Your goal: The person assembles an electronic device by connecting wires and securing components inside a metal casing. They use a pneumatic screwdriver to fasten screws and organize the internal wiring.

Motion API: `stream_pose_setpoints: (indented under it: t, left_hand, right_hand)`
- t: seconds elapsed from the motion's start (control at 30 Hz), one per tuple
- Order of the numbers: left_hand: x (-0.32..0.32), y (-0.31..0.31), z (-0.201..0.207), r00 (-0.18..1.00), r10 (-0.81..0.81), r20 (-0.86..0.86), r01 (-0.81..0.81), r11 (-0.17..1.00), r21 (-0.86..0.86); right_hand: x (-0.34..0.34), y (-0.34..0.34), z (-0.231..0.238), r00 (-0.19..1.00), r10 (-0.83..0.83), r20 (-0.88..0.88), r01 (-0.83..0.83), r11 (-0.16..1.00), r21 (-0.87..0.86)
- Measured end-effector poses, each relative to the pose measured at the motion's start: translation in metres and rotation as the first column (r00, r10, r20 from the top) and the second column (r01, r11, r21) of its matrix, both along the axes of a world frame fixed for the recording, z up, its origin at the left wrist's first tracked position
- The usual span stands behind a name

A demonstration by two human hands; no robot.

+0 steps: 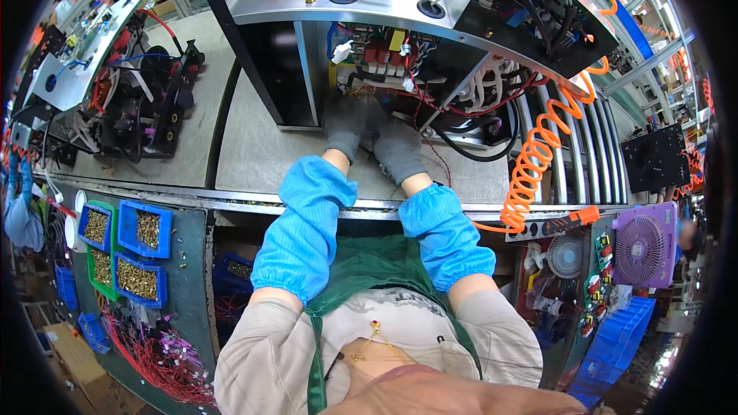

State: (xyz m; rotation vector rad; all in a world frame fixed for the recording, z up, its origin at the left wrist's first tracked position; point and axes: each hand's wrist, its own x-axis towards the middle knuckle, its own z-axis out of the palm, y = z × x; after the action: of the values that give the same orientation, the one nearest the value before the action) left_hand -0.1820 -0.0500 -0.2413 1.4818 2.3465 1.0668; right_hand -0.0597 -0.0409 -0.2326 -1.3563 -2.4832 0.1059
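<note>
A metal-framed electrical cabinet (265, 1) stands open in front of me on the work line, packed with wiring and circuit parts. Both hands, in dark grey gloves, reach low into its front opening. My left hand (347, 127) is blurred and its fingers are lost in the dark interior, beside the wiring. Close against it is my right hand (400, 154), palm side low, with its fingertips also hidden at the opening. Above them sit a white connector (343, 51) and a row of white and red components (383, 61). Thin red wires (419, 94) run out to the right.
An orange coiled hose (538, 146) hangs at the right, near an orange-and-black power screwdriver (570, 220). Metal rollers (592, 146) lie beyond it. Another partly built unit (146, 100) stands left. Blue bins of brass fasteners (141, 283) and red wires (154, 361) lie lower left.
</note>
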Motion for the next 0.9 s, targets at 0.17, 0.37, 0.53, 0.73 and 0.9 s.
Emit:
stream_pose_setpoints:
  t: [0.17, 0.37, 0.53, 0.73, 0.9]
  left_hand:
    - [-0.005, 0.004, -0.003, 0.999, -0.008, -0.047, 0.010, 0.999, 0.042]
    - [-0.008, 0.006, 0.002, 0.981, -0.049, 0.187, 0.048, 0.999, 0.008]
    - [0.000, 0.001, 0.003, 0.999, -0.049, -0.012, 0.050, 0.989, 0.136]
    - [-0.003, 0.007, -0.019, 0.999, -0.039, 0.012, 0.035, 0.970, 0.243]
    - [-0.005, 0.008, -0.024, 0.978, -0.076, 0.193, 0.015, 0.954, 0.298]
  right_hand:
    - [0.000, -0.004, 0.009, 0.999, 0.005, 0.033, -0.001, 0.992, -0.124]
    - [0.004, -0.003, 0.008, 0.988, 0.006, -0.153, -0.035, 0.982, -0.188]
    - [0.048, -0.032, 0.038, 0.962, 0.084, -0.259, -0.132, 0.976, -0.173]
    - [0.141, -0.035, 0.016, 0.970, 0.093, 0.225, -0.044, 0.976, -0.213]
    - [0.139, -0.042, 0.022, 0.937, 0.238, 0.255, -0.197, 0.965, -0.175]
